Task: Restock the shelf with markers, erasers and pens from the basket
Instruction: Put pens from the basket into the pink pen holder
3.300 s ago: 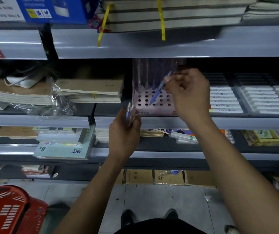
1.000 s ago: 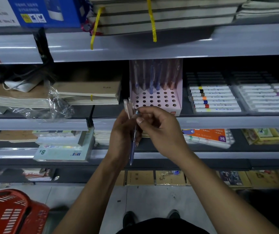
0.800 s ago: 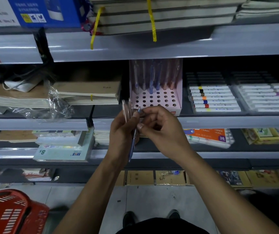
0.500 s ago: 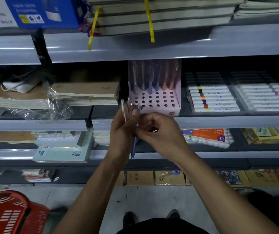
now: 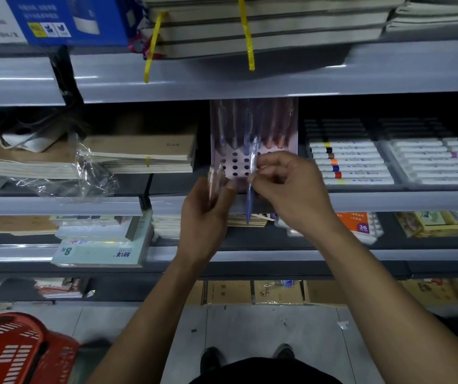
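Note:
A pink pen stand (image 5: 233, 162) with rows of holes sits on the middle shelf, several pens standing in its back rows. My right hand (image 5: 288, 189) pinches a blue pen (image 5: 250, 200) held upright just in front of the stand. My left hand (image 5: 205, 212) grips a small bunch of clear pink pens (image 5: 213, 181) just left of it. The red basket (image 5: 14, 353) stands on the floor at the bottom left.
Trays of white markers (image 5: 352, 162) fill the shelf right of the stand. Stacked notebooks (image 5: 139, 153) and a plastic wrapper (image 5: 89, 178) lie to its left. A grey shelf edge (image 5: 388, 200) runs below the hands. Paper pads (image 5: 100, 250) sit on the lower shelf.
My right hand has drawn the blue pen out of the bunch in my left hand and lifted it toward the stand. The left hand has stayed about where it was.

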A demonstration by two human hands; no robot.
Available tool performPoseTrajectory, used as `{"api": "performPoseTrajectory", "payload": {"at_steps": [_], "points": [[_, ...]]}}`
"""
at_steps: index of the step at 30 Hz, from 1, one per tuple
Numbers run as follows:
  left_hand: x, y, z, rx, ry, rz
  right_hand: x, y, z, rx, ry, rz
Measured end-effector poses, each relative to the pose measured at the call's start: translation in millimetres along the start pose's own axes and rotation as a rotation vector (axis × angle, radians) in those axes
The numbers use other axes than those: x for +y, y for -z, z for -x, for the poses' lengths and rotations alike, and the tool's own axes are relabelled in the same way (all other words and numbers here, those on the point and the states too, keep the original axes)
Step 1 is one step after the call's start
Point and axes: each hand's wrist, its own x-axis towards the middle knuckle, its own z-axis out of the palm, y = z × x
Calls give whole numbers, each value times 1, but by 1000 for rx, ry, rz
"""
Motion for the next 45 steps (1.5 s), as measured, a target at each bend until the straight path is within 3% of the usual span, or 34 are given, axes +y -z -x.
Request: {"api": "performPoseTrajectory", "payload": {"at_steps": [10,21,28,34,38,42,45], "points": [[-19,4,-7,-37,-190,-569,-15,14,-52,340,73,29],[-17,7,-3,-27,-197,-594,-8,4,-67,402,161,320],[-14,7,-3,-34,-188,-597,-6,-4,-70,438,108,499],[-15,7,-3,-28,-168,-597,-6,-8,-69,347,81,572],[-9,3,-4,-74,-62,-416,-5,-4,-65,317,106,531],[1,5,1,-202,213,283,1,-5,-49,367,189,482],[6,9,2,-238,335,455,3,-5,-36,379,236,402]]}}
